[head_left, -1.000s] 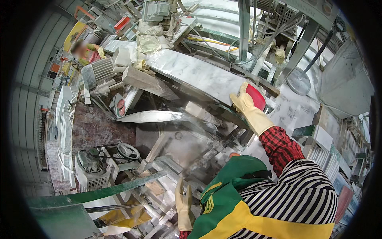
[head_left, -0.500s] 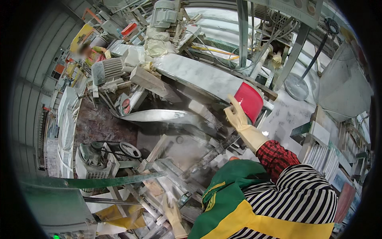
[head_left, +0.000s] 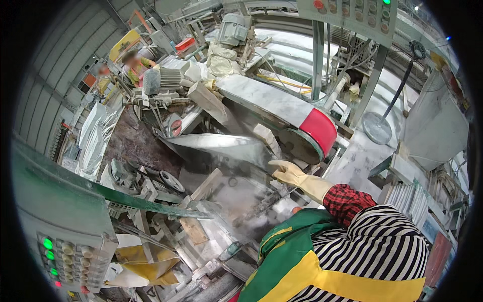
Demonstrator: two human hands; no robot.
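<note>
My right hand [head_left: 293, 177], in a cream rubber glove, reaches forward from a red plaid cuff. Its fingers are partly stretched and apart, and I see nothing held in them. It hovers beside the near end of a curved, shiny pale metal piece [head_left: 221, 142], partly blurred; I cannot tell whether they touch. Just beyond the hand is a long white machine cover [head_left: 266, 97] with a red rounded end [head_left: 320, 132]. A dusty metal bar [head_left: 259, 206] lies below the hand. My left hand is out of view.
A control panel [head_left: 65, 256] with lit green buttons stands at the lower left, under a green beam [head_left: 126, 194]. Grey motors [head_left: 163, 81] and a handwheel [head_left: 171, 181] sit on dusty machinery. A lamp-like stand [head_left: 377, 127] is at right. Two people [head_left: 135, 70] are far left.
My right hand has moved down and left, from beside the red cover end to near the curved metal piece. My left hand has left the view. The view has shifted, showing more control panel.
</note>
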